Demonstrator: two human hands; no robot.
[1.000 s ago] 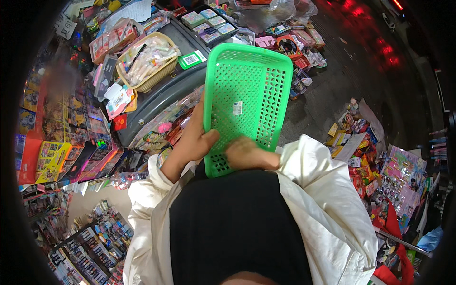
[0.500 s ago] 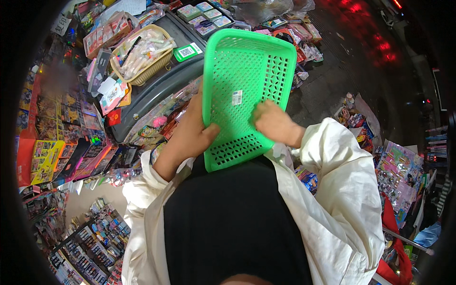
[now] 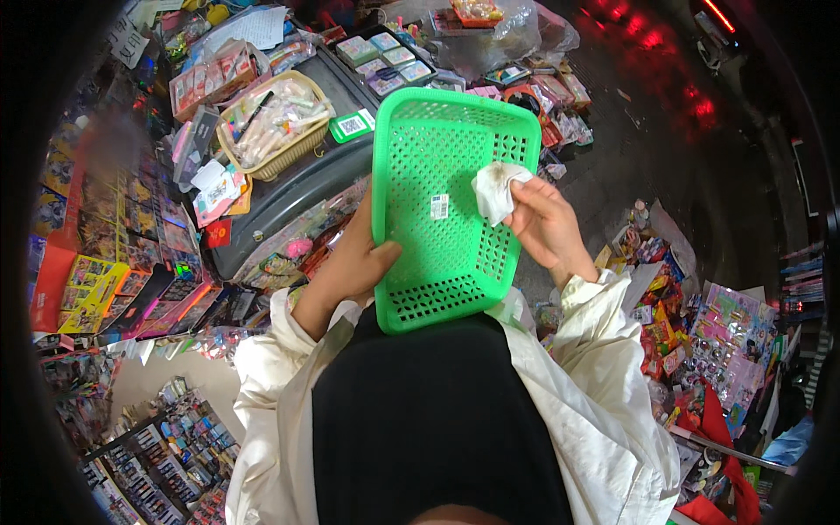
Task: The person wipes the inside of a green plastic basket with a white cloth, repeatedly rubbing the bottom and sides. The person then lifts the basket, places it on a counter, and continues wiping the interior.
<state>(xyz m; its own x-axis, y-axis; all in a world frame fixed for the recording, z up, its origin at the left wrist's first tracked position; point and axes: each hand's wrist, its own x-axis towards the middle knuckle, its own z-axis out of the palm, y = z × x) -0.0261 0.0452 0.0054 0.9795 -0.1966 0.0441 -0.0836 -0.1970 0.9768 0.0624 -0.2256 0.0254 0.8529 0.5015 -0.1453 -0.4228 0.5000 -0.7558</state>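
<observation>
A green plastic basket (image 3: 420, 254) with perforated walls is held tilted in front of my body, its open side facing me. My left hand (image 3: 360, 255) grips its left rim, thumb over the edge and fingers hidden behind. A small white label (image 3: 439, 206) is stuck on the basket's bottom. Over the basket's right side, my right hand (image 3: 549, 224) pinches a crumpled white tissue (image 3: 499, 191) marked with a brownish-grey smudge. Apart from the tissue, nothing is visible in the basket.
Beyond the basket, a dark curved counter (image 3: 302, 175) bears a beige basket (image 3: 302, 149) of pens and a green code card (image 3: 352, 126). Boxed cards (image 3: 96, 280) crowd the left. Colourful packets (image 3: 665, 332) and toy sheets (image 3: 726, 350) are piled at right.
My right hand has lifted from inside the basket and moved right, bringing the smudged tissue into view. The basket sits slightly lower, with my left hand still on its rim.
</observation>
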